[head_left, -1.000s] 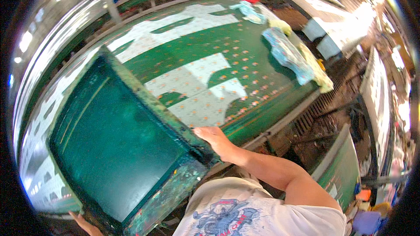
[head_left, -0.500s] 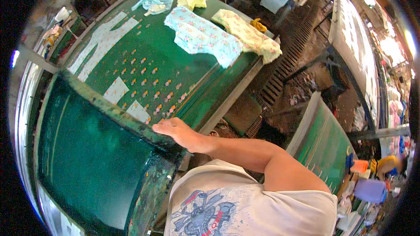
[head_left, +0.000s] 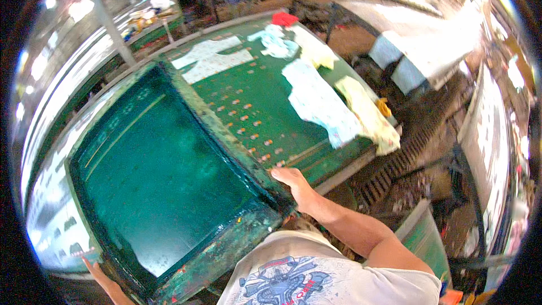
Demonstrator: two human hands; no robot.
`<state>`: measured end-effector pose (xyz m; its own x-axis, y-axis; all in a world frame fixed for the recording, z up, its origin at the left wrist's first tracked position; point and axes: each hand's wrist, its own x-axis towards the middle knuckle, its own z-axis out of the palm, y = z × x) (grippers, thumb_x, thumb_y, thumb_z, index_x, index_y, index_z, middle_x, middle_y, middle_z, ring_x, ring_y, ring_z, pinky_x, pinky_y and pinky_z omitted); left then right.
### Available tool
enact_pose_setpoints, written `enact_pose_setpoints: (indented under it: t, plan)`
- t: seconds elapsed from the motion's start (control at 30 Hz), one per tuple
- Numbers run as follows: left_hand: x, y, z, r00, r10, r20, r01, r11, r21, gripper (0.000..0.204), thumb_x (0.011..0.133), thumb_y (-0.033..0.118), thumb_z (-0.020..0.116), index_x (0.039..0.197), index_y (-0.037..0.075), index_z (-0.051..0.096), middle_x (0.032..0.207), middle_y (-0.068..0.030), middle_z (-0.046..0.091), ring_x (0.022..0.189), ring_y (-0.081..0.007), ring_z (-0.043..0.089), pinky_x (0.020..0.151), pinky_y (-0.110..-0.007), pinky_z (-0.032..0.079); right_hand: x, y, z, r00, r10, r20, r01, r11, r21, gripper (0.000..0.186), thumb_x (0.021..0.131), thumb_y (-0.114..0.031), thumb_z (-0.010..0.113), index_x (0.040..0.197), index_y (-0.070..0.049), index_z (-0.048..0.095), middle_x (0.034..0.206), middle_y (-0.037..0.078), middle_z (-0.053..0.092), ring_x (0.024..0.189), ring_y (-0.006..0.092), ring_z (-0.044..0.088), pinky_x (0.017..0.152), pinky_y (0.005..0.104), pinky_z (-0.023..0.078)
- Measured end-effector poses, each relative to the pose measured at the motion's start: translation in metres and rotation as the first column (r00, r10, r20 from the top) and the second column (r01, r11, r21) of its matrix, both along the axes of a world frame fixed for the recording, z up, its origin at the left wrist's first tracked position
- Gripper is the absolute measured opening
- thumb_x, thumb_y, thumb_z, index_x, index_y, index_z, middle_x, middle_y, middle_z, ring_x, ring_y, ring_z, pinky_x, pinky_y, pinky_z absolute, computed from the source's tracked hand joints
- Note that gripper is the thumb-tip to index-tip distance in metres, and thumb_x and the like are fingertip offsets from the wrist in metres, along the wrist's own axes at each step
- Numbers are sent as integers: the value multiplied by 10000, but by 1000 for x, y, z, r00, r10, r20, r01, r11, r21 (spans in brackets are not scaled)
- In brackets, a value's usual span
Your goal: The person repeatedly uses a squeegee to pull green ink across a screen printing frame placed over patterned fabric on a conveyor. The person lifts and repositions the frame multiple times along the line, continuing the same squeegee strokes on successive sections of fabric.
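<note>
A large screen-printing frame (head_left: 223,130), its mesh dark green and its rim stained, lies tilted across my lower left. My right hand (head_left: 292,183) is closed on its right-hand rim near the near corner, thumb on top. At the near left corner my left hand (head_left: 93,266) shows only in part, against the frame's edge; most of its fingers are hidden. Beyond the frame is a green printing table (head_left: 307,135) with rows of small orange and pink printed motifs. White cut fabric pieces (head_left: 217,59) lie at its far left.
Flowered fabric pieces, one light blue (head_left: 319,101) and one yellow (head_left: 370,116), lie on the table's right side. A red cloth (head_left: 284,19) sits at its far end. Right of the table, a slatted floor grate (head_left: 384,183) runs along the aisle. More long tables (head_left: 406,20) stand beyond.
My view has turned left, so the table and fabrics sit farther right. The frame appears shifted right with my right hand still on it. My left hand has come into view.
</note>
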<state>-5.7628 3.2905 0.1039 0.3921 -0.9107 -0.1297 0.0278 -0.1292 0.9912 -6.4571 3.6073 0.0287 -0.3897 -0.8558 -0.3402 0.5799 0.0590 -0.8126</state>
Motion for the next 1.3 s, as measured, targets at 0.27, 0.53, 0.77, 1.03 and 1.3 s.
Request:
enact_pose_setpoints:
  t: [0.27,0.53,0.77,1.03,1.3]
  plan:
    - [23,56,-18,995,79,-64,-79,997,3,703,1145,533,503,1732,156,412,1396,-102,617,1251,-249,614,1106,-466,487,-15,-13,-5,992,117,-43,-118,993,-16,432,1042,-351,651,1226,21,774,1110,120,813,952,230,768,895,407,598]
    - [-37,202,7,971,235,48,-235,972,5,599,1053,682,600,1029,90,692,936,-53,682,850,-177,640,795,-368,516,-55,-55,-17,973,230,13,-230,971,58,548,1080,-414,621,1348,58,697,1218,165,782,1063,292,753,1007,477,592]
    - [-75,313,16,850,515,112,-520,854,20,789,1014,767,610,934,2,785,822,-53,722,671,-169,653,659,-312,514,-88,-90,-4,873,480,88,-480,877,-22,551,1051,-398,625,1341,65,692,1189,169,796,1019,299,771,953,454,612]
    - [-106,318,45,754,612,240,-618,784,-59,815,1036,738,595,871,-35,791,745,-53,700,590,-151,589,593,-320,472,-82,-90,8,891,454,5,-454,891,-26,560,1005,-404,665,1278,80,733,1164,154,803,986,286,770,917,434,613]
    - [-95,228,12,925,364,111,-373,925,70,728,1030,725,626,860,28,747,809,-58,706,705,-181,638,680,-358,498,-89,-71,6,928,370,-39,-372,923,-97,582,1014,-383,674,1335,101,699,1222,168,790,1055,287,757,968,448,598]
